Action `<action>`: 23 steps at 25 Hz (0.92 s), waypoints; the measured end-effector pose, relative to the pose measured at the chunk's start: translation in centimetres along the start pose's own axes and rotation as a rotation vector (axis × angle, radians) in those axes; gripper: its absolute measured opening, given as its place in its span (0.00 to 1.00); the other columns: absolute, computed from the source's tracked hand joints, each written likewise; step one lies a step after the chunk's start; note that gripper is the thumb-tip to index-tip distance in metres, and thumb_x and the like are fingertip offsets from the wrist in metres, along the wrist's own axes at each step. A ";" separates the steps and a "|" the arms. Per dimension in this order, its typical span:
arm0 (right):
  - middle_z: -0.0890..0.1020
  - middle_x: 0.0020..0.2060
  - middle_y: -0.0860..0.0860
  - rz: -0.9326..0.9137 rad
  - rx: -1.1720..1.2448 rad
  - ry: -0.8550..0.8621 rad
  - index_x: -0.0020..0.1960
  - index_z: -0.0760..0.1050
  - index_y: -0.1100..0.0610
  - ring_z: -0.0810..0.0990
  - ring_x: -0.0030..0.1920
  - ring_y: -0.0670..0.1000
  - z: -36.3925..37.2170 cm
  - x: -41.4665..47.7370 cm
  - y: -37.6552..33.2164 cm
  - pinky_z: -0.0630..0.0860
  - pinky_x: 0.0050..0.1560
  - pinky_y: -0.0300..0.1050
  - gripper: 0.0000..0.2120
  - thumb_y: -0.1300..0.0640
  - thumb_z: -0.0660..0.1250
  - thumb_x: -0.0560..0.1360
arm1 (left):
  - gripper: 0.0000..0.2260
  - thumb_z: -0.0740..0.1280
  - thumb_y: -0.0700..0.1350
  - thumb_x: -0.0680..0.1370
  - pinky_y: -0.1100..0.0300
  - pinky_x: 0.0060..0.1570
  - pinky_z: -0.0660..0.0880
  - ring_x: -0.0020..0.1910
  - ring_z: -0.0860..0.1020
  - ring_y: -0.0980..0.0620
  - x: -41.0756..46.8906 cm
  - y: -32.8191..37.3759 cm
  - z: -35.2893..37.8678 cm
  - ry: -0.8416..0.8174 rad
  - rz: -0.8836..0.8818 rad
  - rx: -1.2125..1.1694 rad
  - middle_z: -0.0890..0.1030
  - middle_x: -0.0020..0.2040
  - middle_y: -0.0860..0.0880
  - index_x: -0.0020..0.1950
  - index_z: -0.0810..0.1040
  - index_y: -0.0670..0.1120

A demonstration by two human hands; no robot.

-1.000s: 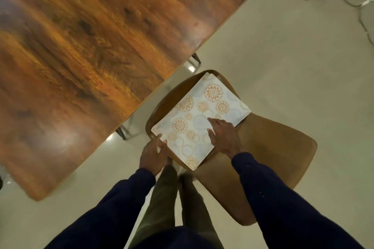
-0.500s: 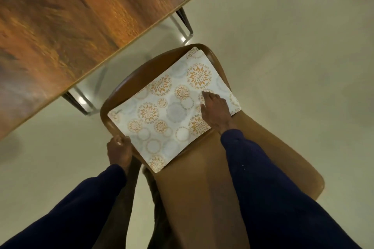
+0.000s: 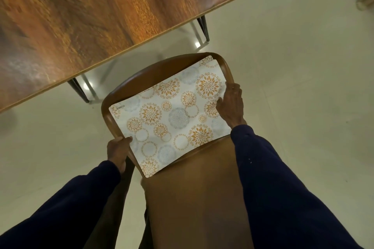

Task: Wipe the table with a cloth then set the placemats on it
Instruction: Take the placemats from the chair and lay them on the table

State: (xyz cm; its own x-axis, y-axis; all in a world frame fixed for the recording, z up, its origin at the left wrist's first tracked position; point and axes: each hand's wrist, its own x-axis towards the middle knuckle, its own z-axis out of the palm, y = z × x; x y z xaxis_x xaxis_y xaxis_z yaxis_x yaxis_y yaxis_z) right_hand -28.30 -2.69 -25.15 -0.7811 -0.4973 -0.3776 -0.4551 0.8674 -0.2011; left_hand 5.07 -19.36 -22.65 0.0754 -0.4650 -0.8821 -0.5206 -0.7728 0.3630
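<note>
I am gripping the stack of white, flower-patterned placemats (image 3: 172,115) on the brown wooden chair (image 3: 194,198), left hand (image 3: 118,148) and right hand (image 3: 230,105) curling round opposite ends, probably for a level lift.

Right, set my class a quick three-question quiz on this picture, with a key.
1. True or false: the left hand and right hand both touch the placemats.
2. The placemats lie on: A) the table, B) the chair, C) the floor.
3. Fill in: the word printed on the top one is ____.
Key: 1 true; 2 B; 3 KUBER.
</note>
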 end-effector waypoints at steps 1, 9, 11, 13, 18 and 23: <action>0.72 0.68 0.63 0.013 0.009 0.011 0.75 0.66 0.64 0.74 0.65 0.64 0.0 0.2 -0.1 0.80 0.57 0.58 0.29 0.62 0.72 0.77 | 0.13 0.67 0.37 0.84 0.50 0.60 0.76 0.57 0.80 0.43 0.1 -0.1 0.2 -0.008 -0.014 -0.025 0.82 0.64 0.43 0.69 0.78 0.37; 0.72 0.66 0.64 0.060 -0.040 -0.003 0.74 0.65 0.65 0.73 0.65 0.65 1.1 1.0 -0.2 0.78 0.59 0.59 0.35 0.60 0.77 0.73 | 0.16 0.67 0.34 0.83 0.52 0.57 0.78 0.50 0.82 0.46 -0.1 -0.8 1.0 0.089 -0.034 -0.094 0.82 0.64 0.43 0.71 0.76 0.36; 0.73 0.66 0.64 0.046 -0.080 0.014 0.74 0.65 0.65 0.73 0.64 0.65 1.8 0.5 -0.4 0.77 0.59 0.59 0.36 0.58 0.78 0.72 | 0.21 0.68 0.34 0.82 0.51 0.61 0.79 0.56 0.81 0.43 0.2 -1.4 0.6 0.126 -0.028 -0.110 0.81 0.67 0.42 0.76 0.73 0.38; 0.73 0.66 0.64 0.066 -0.086 0.056 0.75 0.65 0.65 0.73 0.64 0.64 2.3 0.1 -0.7 0.76 0.60 0.58 0.36 0.59 0.77 0.72 | 0.21 0.68 0.34 0.82 0.50 0.60 0.79 0.59 0.81 0.41 0.5 -1.9 0.4 0.125 -0.007 -0.115 0.81 0.66 0.43 0.76 0.73 0.38; 0.71 0.68 0.64 0.134 -0.056 0.072 0.73 0.65 0.66 0.72 0.66 0.64 2.6 0.1 -1.7 0.74 0.65 0.57 0.36 0.57 0.77 0.72 | 0.14 0.68 0.35 0.83 0.50 0.61 0.80 0.57 0.82 0.42 0.2 -2.2 0.1 0.122 -0.003 -0.113 0.82 0.64 0.46 0.68 0.77 0.40; 0.73 0.65 0.64 0.143 -0.160 -0.013 0.71 0.65 0.66 0.73 0.65 0.65 3.2 1.3 -1.4 0.72 0.64 0.58 0.35 0.50 0.76 0.74 | 0.03 0.71 0.35 0.75 0.56 0.44 0.78 0.42 0.80 0.45 -0.6 -1.6 -0.3 0.123 0.035 -0.102 0.82 0.42 0.49 0.44 0.81 0.43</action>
State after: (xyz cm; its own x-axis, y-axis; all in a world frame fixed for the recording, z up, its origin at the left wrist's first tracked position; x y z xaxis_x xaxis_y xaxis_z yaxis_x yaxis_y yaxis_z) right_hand -27.29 -4.45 -28.23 -0.8376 -0.3681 -0.4036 -0.4026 0.9154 0.0007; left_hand 6.14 -17.95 -22.67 0.1657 -0.5366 -0.8274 -0.4360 -0.7924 0.4266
